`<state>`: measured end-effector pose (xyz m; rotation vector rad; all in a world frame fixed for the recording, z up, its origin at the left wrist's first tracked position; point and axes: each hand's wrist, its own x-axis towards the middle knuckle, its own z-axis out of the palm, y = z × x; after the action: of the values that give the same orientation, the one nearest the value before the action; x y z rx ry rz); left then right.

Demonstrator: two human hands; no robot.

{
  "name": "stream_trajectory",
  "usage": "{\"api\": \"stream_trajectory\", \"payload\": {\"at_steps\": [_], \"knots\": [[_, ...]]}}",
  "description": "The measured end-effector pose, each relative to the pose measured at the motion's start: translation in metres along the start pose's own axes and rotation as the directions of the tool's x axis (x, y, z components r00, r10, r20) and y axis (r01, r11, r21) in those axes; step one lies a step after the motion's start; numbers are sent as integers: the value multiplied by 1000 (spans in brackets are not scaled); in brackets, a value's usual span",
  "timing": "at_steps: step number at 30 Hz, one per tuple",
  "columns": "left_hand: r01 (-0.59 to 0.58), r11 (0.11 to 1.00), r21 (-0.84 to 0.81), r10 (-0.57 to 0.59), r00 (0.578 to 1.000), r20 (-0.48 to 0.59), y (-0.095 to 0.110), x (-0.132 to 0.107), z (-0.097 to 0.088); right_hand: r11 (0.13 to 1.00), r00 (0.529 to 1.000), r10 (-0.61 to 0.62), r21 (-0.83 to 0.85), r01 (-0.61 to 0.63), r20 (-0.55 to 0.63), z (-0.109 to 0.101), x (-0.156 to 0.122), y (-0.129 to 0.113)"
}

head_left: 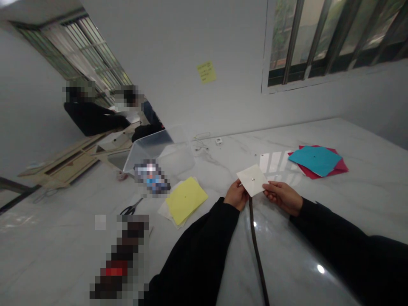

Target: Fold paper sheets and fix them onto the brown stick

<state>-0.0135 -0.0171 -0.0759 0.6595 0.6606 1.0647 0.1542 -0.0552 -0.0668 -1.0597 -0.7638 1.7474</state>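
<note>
While the marbled worktop [360,204] bears teal sheets [318,160] and red sheets [343,165] toward its far right corner, a white paper square [254,174], held short of the far edge, could crease if pulled unevenly. Facing inward, the left hand [236,195] grips its left side, fingers tucked beneath; the right hand [283,198] pinches its right corner.

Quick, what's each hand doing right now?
Left hand: closed, holding the white square by its left side; whether it also grips the dark strip can't be told.
Right hand: closed, pinching the white square's right corner.
</note>
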Motion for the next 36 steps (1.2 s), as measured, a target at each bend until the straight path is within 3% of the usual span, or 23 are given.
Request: {"api": "stream_trajectory", "payload": {"at_steps": [7,11,16,21,25,36], "knots": [[-90,973,211,116,987,-115,6,7,-7,997,991,-82,-26,79,-108,-5,6,-6],[-133,950,282,175,976,-129,8,9,-10,984,977,-156,-106,141,-148,-11,9,-9],[-233,895,381,320,929,-185,14,8,-8,959,966,-220,-211,189,-135,-16,10,-9],[-172,924,342,213,973,-86,16,5,-7,879,960,-278,-410,244,-24,-12,7,-8],[-116,891,438,174,980,-93,11,3,-9,825,952,-299,-484,292,66,-7,4,-8],[-116,882,457,162,985,-64,8,3,-12,801,946,-321,-521,295,43,-13,6,-5]]}}
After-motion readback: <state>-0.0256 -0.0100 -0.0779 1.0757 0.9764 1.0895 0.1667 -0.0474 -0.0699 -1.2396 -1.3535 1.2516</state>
